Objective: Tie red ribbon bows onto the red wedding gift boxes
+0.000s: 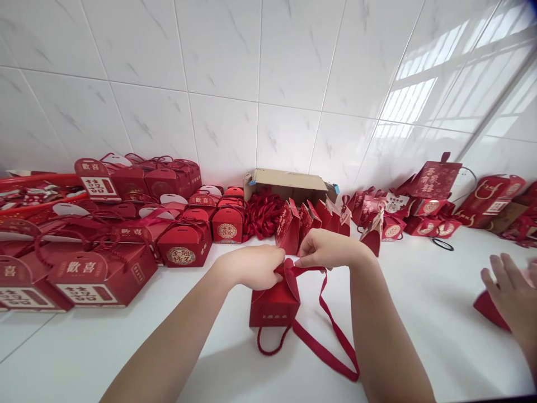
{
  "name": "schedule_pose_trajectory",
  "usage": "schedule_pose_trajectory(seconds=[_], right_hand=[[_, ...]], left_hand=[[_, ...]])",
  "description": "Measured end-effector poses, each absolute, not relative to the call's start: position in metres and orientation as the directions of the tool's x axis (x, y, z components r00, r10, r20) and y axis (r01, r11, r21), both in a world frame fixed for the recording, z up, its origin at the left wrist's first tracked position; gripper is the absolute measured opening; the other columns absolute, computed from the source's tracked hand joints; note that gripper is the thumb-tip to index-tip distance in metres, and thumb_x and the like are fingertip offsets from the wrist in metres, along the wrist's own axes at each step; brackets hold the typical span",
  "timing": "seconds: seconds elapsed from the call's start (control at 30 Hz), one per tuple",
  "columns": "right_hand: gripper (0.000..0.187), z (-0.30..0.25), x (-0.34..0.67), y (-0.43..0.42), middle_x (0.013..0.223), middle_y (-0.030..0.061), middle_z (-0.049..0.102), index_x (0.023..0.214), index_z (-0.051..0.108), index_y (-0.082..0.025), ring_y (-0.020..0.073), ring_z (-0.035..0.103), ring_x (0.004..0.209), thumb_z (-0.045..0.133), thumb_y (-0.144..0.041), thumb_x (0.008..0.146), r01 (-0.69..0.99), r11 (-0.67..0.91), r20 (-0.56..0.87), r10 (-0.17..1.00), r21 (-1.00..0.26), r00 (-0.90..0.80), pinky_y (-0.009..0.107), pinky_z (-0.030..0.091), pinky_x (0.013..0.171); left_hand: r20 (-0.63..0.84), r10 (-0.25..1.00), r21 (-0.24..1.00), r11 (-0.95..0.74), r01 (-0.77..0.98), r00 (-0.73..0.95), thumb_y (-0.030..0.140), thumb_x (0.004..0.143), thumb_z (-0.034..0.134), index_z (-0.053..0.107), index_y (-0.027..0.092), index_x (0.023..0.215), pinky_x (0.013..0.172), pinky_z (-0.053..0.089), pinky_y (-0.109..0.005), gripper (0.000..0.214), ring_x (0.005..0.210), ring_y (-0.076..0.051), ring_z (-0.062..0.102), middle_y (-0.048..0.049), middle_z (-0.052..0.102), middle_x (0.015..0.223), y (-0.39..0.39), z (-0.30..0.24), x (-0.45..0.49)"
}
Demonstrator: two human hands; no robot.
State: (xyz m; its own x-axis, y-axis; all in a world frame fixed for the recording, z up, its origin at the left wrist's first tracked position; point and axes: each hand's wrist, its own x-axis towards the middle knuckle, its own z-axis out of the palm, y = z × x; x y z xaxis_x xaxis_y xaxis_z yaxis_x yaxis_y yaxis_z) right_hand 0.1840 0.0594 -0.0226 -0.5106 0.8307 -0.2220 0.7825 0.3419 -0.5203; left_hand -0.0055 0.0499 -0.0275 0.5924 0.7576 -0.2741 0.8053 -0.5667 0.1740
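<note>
A small red gift box (271, 305) stands on the white counter (138, 336) right in front of me. A red ribbon (331, 336) and a red cord handle trail from it toward me. My left hand (251, 266) is closed on the box's top flap from the left. From the right, my right hand (325, 249) pinches the ribbon at the top of the same box. Both hands meet above the box.
Many finished red gift boxes (100, 277) fill the counter's left side and back. An open cardboard box (289, 184) with red cords (262, 215) sits against the tiled wall. More red boxes (428, 215) lie at the right. Another person's hand (514, 296) reaches in at the right edge.
</note>
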Motion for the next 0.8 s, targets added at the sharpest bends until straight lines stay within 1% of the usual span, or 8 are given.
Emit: schedule_pose_trajectory(seconds=[0.1, 0.23, 0.37, 0.5, 0.6, 0.73, 0.8], right_hand=[[0.030, -0.025, 0.184, 0.063, 0.049, -0.0042, 0.038, 0.049, 0.042, -0.018, 0.0074, 0.036, 0.045, 0.058, -0.031, 0.072, 0.787, 0.341, -0.235, 0.827, -0.515, -0.511, 0.023, 0.027, 0.041], [0.032, -0.025, 0.185, 0.065, 0.048, -0.0042, 0.039, 0.051, 0.044, -0.018, 0.0074, 0.036, 0.045, 0.058, -0.035, 0.073, 0.786, 0.329, -0.248, 0.824, -0.523, -0.510, 0.022, 0.029, 0.041], [0.035, -0.025, 0.186, 0.065, 0.048, -0.0030, 0.046, 0.052, 0.045, -0.017, 0.0081, 0.042, 0.045, 0.059, -0.041, 0.075, 0.785, 0.329, -0.253, 0.821, -0.525, -0.513, 0.022, 0.034, 0.042], [0.036, -0.025, 0.186, 0.065, 0.048, -0.0016, 0.051, 0.054, 0.048, -0.017, 0.0092, 0.048, 0.045, 0.058, -0.043, 0.076, 0.777, 0.341, -0.261, 0.806, -0.530, -0.532, 0.022, 0.038, 0.044], [0.035, -0.026, 0.188, 0.066, 0.050, -0.0011, 0.052, 0.056, 0.050, -0.017, 0.0099, 0.050, 0.046, 0.057, -0.044, 0.076, 0.770, 0.337, -0.254, 0.807, -0.543, -0.532, 0.022, 0.039, 0.044], [0.037, -0.026, 0.189, 0.065, 0.049, -0.0010, 0.052, 0.055, 0.049, -0.017, 0.0098, 0.050, 0.046, 0.058, -0.045, 0.076, 0.761, 0.333, -0.251, 0.806, -0.557, -0.536, 0.022, 0.039, 0.045], [0.038, -0.026, 0.189, 0.065, 0.049, -0.0011, 0.052, 0.054, 0.048, -0.017, 0.0096, 0.049, 0.046, 0.058, -0.046, 0.076, 0.761, 0.330, -0.249, 0.809, -0.558, -0.533, 0.022, 0.039, 0.044]], left_hand=[[-0.287, 0.785, 0.213, -0.507, 0.835, 0.549, 0.029, 0.075, 0.044, 0.048, 0.021, 0.076, 0.044, 0.032, -0.027, 0.010, 0.059, -0.019, 0.053, -0.0057, 0.060, 0.077, 0.049, -0.029, -0.002], [-0.259, 0.822, 0.263, -0.444, 0.856, 0.506, 0.028, 0.074, 0.045, 0.046, 0.020, 0.070, 0.044, 0.029, -0.027, 0.008, 0.053, -0.016, 0.047, -0.0043, 0.057, 0.070, 0.049, -0.032, 0.002], [-0.241, 0.829, 0.272, -0.442, 0.855, 0.505, 0.025, 0.074, 0.045, 0.040, 0.020, 0.063, 0.042, 0.026, -0.027, 0.013, 0.047, -0.014, 0.039, -0.0019, 0.049, 0.062, 0.051, -0.035, 0.005], [-0.232, 0.826, 0.287, -0.446, 0.848, 0.513, 0.025, 0.073, 0.045, 0.035, 0.021, 0.060, 0.041, 0.025, -0.027, 0.017, 0.045, -0.013, 0.035, -0.0001, 0.045, 0.058, 0.052, -0.037, 0.005], [-0.229, 0.824, 0.300, -0.446, 0.843, 0.517, 0.027, 0.073, 0.044, 0.035, 0.021, 0.061, 0.041, 0.026, -0.027, 0.017, 0.046, -0.013, 0.037, -0.0002, 0.045, 0.058, 0.054, -0.038, 0.005], [-0.226, 0.819, 0.326, -0.447, 0.833, 0.528, 0.028, 0.074, 0.044, 0.044, 0.021, 0.067, 0.043, 0.029, -0.027, 0.011, 0.052, -0.016, 0.046, -0.0028, 0.054, 0.065, 0.055, -0.037, 0.005], [-0.232, 0.814, 0.337, -0.446, 0.829, 0.532, 0.029, 0.074, 0.044, 0.046, 0.020, 0.068, 0.044, 0.029, -0.028, 0.011, 0.053, -0.017, 0.049, -0.0037, 0.056, 0.066, 0.056, -0.036, 0.005]])
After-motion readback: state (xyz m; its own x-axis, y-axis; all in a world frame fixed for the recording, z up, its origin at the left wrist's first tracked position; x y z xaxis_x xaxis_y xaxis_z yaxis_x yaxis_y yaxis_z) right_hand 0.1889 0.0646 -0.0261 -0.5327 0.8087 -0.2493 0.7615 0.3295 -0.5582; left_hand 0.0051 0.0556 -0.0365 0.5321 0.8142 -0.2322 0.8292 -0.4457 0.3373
